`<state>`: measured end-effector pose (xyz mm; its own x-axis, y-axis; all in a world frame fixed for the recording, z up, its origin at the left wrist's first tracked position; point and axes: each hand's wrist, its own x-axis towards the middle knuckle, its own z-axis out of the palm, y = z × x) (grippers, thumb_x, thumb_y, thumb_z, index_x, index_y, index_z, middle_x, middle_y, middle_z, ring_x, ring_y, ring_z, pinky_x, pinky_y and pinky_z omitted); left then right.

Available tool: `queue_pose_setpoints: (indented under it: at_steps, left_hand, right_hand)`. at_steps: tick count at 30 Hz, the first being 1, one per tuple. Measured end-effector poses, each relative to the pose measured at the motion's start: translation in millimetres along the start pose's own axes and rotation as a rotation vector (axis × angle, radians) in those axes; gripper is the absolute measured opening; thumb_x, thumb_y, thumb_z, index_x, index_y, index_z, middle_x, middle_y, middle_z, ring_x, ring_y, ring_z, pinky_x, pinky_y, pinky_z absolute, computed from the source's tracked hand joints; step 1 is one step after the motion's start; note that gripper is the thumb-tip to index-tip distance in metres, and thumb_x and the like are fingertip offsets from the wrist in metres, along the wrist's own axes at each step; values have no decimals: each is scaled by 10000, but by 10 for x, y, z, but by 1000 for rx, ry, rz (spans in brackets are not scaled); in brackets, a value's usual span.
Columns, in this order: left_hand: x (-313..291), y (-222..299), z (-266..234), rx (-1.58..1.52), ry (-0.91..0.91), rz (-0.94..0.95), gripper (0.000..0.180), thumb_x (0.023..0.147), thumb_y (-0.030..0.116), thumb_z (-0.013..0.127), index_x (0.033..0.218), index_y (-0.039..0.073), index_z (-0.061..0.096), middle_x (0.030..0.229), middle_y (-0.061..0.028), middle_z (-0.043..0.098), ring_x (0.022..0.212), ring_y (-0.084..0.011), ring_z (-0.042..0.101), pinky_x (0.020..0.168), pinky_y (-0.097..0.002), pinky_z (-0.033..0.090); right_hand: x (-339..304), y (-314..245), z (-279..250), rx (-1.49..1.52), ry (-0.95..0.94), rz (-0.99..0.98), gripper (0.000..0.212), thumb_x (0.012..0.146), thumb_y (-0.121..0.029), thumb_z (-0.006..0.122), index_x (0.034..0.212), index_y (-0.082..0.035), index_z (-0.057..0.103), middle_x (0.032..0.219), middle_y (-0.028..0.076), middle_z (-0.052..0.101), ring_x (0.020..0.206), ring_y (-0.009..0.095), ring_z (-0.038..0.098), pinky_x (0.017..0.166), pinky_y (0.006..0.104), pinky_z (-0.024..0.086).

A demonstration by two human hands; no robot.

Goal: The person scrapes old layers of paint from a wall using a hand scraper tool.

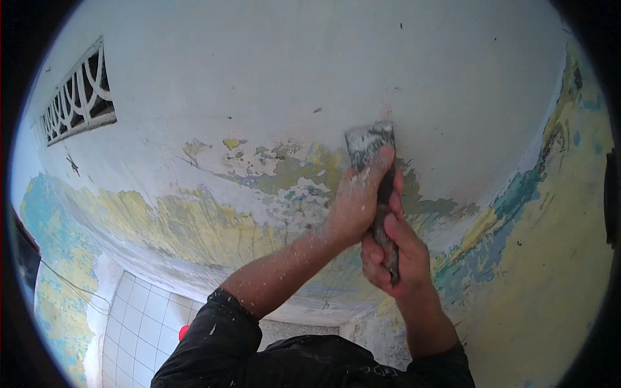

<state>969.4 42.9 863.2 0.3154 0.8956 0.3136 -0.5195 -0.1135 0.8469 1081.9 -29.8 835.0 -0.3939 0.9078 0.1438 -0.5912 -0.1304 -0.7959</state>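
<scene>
Both my hands are wrapped round one paint scraper [370, 141], its wide blade flecked with white and laid against the wall [272, 77]. My left hand [363, 200] grips high on the dark handle, with the thumb up by the blade. Lower down, my right hand [402, 253] closes round the handle's end. White paint covers the wall above the blade. Around and below it, patches of yellow-green and grey old paint [317, 165] show where the white has come off. Pale flakes dot my left forearm.
A vent with white curved bars [79, 97] sits in the wall at upper left. The adjoining wall [550, 271] on the right is yellow with blue-green patches. White floor tiles [139, 317], a red object [184, 332] and a thin cable [77, 289] show at lower left.
</scene>
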Motion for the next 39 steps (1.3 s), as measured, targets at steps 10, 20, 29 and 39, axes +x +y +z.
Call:
queue_pose_setpoints:
  at_steps: [10,20,29,39]
  left_hand:
    - [96,43,149,23,-40,-59,527,981,520,484,769,48,584,655,-32,556,604,-117,534,580,-279,444]
    - [107,183,195,17,7,-17,491,965,508,526,772,61,591,642,-34,562,591,-138,541,581,-293,453]
    - [-16,13,224,90,-13,-37,472,973,499,526,821,58,591,661,-42,567,602,-135,544,585,-291,451]
    - [45,103,150,107,48,28,529,961,541,514,792,46,585,655,-32,557,604,-131,556,577,-289,463]
  right_hand:
    - [3,-146,-37,42,-56,-58,568,1033,-298,410,1508,-470,149,723,90,530,372,131,392,315,251,354]
    - [34,-206,59,76,-44,-51,604,1016,-314,461,1526,-408,151,738,80,562,346,138,391,296,247,340]
    - [-201,-69,-6,71,94,-20,518,1028,-376,412,1483,-502,200,660,64,498,333,147,381,304,271,353]
    - [47,-183,24,50,-45,-29,536,1034,-302,422,1495,-464,200,697,88,529,347,150,407,302,259,355]
